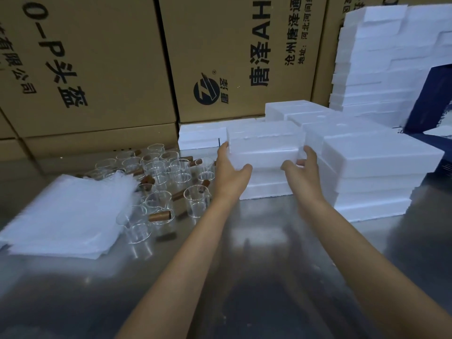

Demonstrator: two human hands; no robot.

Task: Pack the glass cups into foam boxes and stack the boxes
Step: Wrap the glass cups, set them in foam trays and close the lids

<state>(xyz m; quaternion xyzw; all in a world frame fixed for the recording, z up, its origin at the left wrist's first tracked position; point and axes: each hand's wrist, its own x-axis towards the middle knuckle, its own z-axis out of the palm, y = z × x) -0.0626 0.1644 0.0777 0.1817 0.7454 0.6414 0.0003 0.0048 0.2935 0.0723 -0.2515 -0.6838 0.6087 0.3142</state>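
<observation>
Steel table (269, 253): glass cups (168, 182), foam boxes (367, 179), seemingly plastic bags (66, 216).

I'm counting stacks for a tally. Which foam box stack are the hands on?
The middle stack: left hand and right hand hold its top box, unlike the right stack.

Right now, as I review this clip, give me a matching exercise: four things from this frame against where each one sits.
Things:
1. foam box
2. glass cups
3. stack of clear bags
4. cardboard cartons

Places:
A. standing behind the table
B. far left, lying flat on the table
C. between the left hand and right hand, on a foam stack
D. clustered left of the left hand

Pairs: 1-C, 2-D, 3-B, 4-A
</observation>
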